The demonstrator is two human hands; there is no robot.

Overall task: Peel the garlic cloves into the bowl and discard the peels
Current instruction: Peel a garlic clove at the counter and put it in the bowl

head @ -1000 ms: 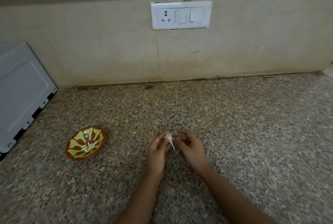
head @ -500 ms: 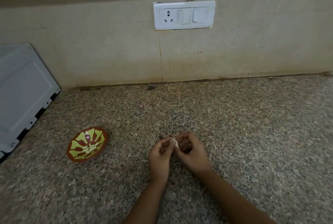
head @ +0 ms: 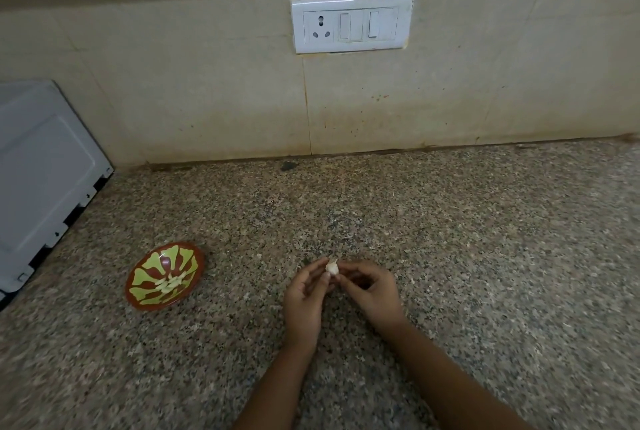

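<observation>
Off-white and rounded, one garlic clove (head: 331,268) is pinched just below frame centre, between the fingertips of both hands. It is nipped by thumb and forefinger of the left hand (head: 304,294), and the right hand (head: 372,291) is curled against its other side. Two hands, one held clove and one red-and-green bowl (head: 145,279) are counted. The bowl is seen well apart at lower left, where peeled cloves (head: 169,283) are heaped, too bunched to be counted.

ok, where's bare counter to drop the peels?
Free: counter right of the right hand to the frame edge; the gap between bowl and left hand; the band from the pinched garlic clove back to the wall. Crowded far left, at the white appliance.
</observation>
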